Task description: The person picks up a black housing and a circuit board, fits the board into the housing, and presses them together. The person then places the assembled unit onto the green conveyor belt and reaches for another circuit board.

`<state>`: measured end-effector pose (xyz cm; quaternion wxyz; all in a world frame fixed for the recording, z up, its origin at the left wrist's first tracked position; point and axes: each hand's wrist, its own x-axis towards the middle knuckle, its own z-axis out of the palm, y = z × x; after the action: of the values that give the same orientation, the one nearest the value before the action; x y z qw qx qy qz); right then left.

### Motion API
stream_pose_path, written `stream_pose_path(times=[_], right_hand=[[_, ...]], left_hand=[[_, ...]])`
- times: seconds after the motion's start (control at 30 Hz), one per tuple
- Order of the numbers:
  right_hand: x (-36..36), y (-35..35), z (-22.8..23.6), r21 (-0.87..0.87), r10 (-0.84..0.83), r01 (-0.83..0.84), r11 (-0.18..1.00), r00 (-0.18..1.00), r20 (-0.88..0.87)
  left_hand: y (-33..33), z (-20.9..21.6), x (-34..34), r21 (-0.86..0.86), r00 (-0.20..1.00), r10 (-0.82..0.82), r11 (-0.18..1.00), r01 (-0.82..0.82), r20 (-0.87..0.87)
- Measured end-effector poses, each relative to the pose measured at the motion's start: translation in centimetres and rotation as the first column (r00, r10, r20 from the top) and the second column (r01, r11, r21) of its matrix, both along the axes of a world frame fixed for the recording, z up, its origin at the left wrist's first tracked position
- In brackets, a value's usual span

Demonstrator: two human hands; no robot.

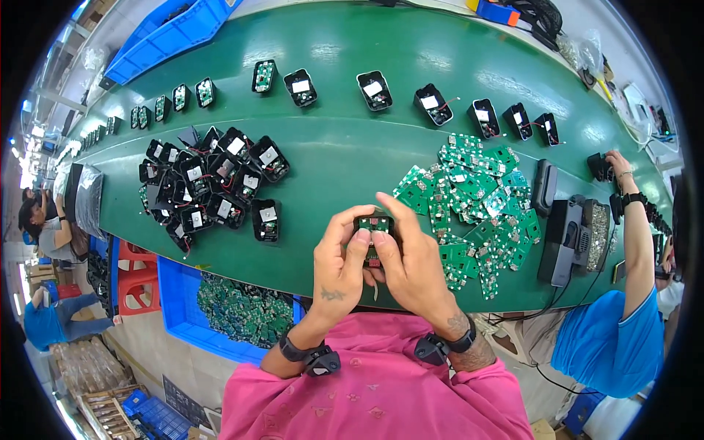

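Both my hands meet at the table's near edge around one small black housing [373,222] with a circuit board in it. My left hand [342,253] wraps its left side, thumb pressed on the board's face. From the right, my right hand [411,257] grips it the same way, its thumb beside the other and its index finger raised past the top. A red part shows at the board's lower end, and a pale strip hangs below it. Right of my hands lies a heap of green circuit boards [484,213]. To the left, black housings [198,176] with white labels are piled.
A row of housings [375,91] runs along the green table [330,139]. A blue bin [176,315] of boards stands below the near edge, a blue crate [165,40] at the far left. Right are a grey device [559,242], cables and a co-worker's arm [638,227].
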<state>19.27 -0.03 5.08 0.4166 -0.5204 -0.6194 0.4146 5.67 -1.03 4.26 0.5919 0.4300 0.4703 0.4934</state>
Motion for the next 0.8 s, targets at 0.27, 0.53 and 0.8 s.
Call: stream_pose_path(times=[0.27,0.53,0.8], right_hand=[[-1.1,0.7,-1.0,0.049,0.027,-0.028,0.998,0.999,0.025],[-2.3,5.8,1.3,0.318,0.096,-0.244,0.916,0.904,0.417],[-14.5,24.6,2.5,0.276,0.192,-0.324,0.905,0.889,0.415]], left_hand=[[0.1,-1.8,-0.1,0.172,0.968,0.159,0.977,-0.126,-0.195],[1.3,0.0,-2.7,0.17,0.935,0.301,0.947,-0.271,-0.186],[-2.2,-4.9,-4.2,0.508,0.79,0.361,0.858,-0.074,-0.495]])
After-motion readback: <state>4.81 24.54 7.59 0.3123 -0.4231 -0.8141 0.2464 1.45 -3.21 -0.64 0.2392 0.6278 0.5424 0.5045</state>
